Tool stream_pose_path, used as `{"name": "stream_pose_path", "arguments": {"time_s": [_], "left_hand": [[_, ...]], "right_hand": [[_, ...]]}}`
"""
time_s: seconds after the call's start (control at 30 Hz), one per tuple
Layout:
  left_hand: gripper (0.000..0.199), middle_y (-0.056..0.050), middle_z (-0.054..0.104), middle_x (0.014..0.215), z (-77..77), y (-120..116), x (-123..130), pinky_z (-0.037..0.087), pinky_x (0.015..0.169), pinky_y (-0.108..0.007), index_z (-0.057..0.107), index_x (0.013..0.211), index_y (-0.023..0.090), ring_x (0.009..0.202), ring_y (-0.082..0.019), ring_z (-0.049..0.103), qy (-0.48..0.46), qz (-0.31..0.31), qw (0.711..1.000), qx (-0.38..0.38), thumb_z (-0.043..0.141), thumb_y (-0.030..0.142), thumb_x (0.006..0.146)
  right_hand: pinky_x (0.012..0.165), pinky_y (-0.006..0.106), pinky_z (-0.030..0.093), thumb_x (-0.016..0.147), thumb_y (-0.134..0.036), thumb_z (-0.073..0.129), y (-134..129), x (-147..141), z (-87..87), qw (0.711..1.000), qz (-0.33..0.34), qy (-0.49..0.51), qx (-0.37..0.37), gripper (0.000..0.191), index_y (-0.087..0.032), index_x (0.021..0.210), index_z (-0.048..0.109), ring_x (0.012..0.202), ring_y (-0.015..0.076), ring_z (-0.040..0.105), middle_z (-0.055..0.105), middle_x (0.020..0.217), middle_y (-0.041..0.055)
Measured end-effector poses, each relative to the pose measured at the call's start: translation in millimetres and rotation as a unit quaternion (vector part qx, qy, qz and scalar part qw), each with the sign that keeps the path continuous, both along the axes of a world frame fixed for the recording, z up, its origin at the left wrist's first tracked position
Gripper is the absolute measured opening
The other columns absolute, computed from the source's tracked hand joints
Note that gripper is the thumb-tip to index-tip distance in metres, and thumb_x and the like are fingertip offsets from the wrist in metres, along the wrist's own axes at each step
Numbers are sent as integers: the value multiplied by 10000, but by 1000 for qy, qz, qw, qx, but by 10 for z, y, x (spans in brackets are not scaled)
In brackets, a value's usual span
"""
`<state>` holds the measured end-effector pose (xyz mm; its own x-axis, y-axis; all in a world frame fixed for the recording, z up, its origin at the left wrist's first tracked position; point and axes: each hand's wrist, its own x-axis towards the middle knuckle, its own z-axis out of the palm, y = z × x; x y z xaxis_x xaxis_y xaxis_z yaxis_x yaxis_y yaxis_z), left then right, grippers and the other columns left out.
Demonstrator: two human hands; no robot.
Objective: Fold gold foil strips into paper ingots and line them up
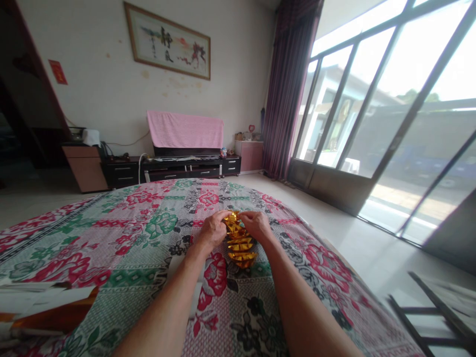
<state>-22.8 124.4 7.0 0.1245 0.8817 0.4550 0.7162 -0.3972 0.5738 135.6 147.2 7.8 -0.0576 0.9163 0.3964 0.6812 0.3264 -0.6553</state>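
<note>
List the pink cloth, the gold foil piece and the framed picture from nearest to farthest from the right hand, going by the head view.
1. Gold foil piece: at the fingertips of the right hand, on its left.
2. Pink cloth: ahead and to the left, past the table.
3. Framed picture: left, high above the cloth.

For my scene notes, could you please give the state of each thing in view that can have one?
Foil, gold, folded in a row of layers
Left hand, closed on the foil's far end
Right hand, likewise
Tablecloth, spread out
Towel, draped
Drawers, closed
Curtain, gathered aside
Picture, hung
</note>
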Motion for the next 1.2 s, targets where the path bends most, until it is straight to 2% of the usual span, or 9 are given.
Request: {"name": "stream_pose_path", "arguments": {"time_s": [0.13,0.37,0.53,0.67,0.83,0.97,1.07,1.2], "left_hand": [[525,-33,618,1166,17,-5,-8,377,1005,-210,629,1081,149,1101,-129,543,-2,4,1000,5,363,5,652],[526,-27,632,1143,71,-22,-11,400,987,-230,639,1077,179,1085,-142,557,-1,27,1000,2,377,0,658],[489,-15,652,1109,199,-75,21,422,951,-217,645,1068,196,1047,-138,583,-19,61,998,-21,402,5,689],[389,-17,667,1079,302,-71,-8,437,929,-242,652,1046,198,1011,-143,602,-45,100,993,-40,429,71,753],[364,-32,689,1019,397,-42,-79,459,875,-224,661,1026,188,960,-143,621,-80,121,988,-47,474,99,726],[389,-33,697,985,492,-150,-34,471,828,-211,659,1041,181,914,-147,631,-38,110,992,-48,467,114,709],[353,-5,709,931,542,-306,28,471,804,-213,685,985,217,876,-150,634,27,93,993,-69,476,145,711],[325,-11,716,868,563,-550,56,467,758,-221,709,916,211,795,-147,633,96,39,988,-118,476,153,698]], "right_hand": [[554,167,342,736,-289,449,11,8,-1,1000,-9,-2,-5,301,-184,772,729,631,111,562,607,576,-21],[613,190,388,705,-279,487,21,6,15,998,-61,3,-30,266,-193,788,724,659,139,592,661,648,2],[660,205,402,732,-274,450,-7,22,43,993,-112,-10,-36,295,-196,830,718,741,166,617,686,723,30],[671,219,412,740,-256,436,-41,37,66,983,-165,-44,-65,314,-192,865,716,766,189,628,695,761,72],[700,227,430,722,-213,451,-79,29,52,982,-154,-62,-87,292,-206,822,725,826,211,635,706,820,79],[737,225,441,719,-195,465,-99,19,24,983,-151,-53,-90,300,-203,871,723,859,208,635,707,858,81],[772,214,436,723,-180,465,-116,21,16,984,-147,-41,-88,310,-202,906,714,889,187,628,705,887,67],[769,213,439,694,-158,483,-161,52,37,988,-130,-12,-81,319,-189,918,708,873,177,627,704,891,68]]}}
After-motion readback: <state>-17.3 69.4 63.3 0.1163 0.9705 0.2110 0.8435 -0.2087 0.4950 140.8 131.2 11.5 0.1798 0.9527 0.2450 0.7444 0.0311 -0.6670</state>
